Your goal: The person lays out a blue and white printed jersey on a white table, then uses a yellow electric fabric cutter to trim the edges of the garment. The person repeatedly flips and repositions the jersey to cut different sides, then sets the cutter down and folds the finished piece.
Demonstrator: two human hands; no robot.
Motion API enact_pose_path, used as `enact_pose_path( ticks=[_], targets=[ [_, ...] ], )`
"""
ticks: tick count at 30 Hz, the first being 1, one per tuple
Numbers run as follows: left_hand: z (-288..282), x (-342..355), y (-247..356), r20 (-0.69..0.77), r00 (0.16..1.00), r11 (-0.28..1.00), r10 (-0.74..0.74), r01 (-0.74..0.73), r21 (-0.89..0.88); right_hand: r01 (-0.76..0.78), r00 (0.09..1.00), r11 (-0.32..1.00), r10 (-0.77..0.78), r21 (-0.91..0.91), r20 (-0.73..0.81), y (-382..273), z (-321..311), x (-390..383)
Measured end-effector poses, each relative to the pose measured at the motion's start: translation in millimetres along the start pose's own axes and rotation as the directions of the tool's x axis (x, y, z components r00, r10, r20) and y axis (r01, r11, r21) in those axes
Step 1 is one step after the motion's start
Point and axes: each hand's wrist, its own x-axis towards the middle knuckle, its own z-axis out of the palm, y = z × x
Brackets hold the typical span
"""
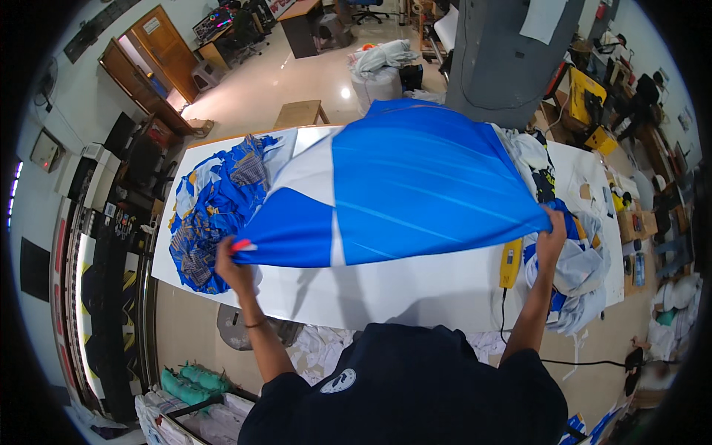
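Observation:
A wide piece of blue and white fabric (430,185) is stretched out above the white table (297,300), its middle billowing. Its near left corner is pinched in my left hand (233,267), where a small red and white patch (242,245) shows. My right hand (553,230) grips the near right corner. Both forearms reach forward, wide apart. Close to my right hand, a yellow corded tool (509,263) lies on the table. Beside my left hand is a heap of blue patterned fabric (215,211).
More crumpled blue and white fabric (578,263) is piled on the right of the table. A grey pillar (512,67) and a stuffed white sack (374,85) stand beyond it. Black cable (586,363) runs to the right. Other people work in the background.

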Motion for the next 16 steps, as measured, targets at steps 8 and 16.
enact_pose_path(
  ticks=[8, 16],
  targets=[
    [74, -113, -12, 0.464, 0.875, 0.977, -0.137, 0.041, 0.211, -0.334, 0.932, 0.894, 0.360, -0.298, 0.037, 57, 62, -25],
    [94, -181, -19, 0.725, 0.657, 0.970, -0.207, 0.044, 0.237, -0.632, 0.675, 0.670, 0.723, -0.389, 0.149, 127, 85, -40]
  ],
)
